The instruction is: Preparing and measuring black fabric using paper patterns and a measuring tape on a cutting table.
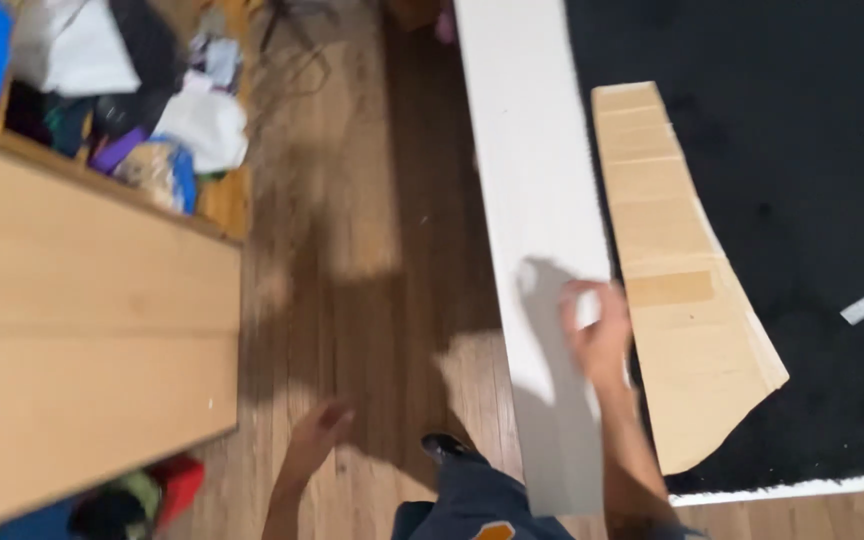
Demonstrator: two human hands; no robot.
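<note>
From the head camera we look down at a long white board point(537, 230) that runs away from us across the wooden floor point(352, 220) and along the edge of a black mat point(792, 150). Our right hand point(600, 335) rests at the board's right edge with its fingers curled, though the blur keeps us from telling whether it grips the board. Just beside it, on the mat, lies a long strip of cardboard point(672, 270). Our left hand point(317, 432) hangs low over the floor, holding nothing, fingers loosely bent. At left we see a light wooden cabinet point(82, 330), with a heap of clothes and bags point(142, 90) behind it.
</note>
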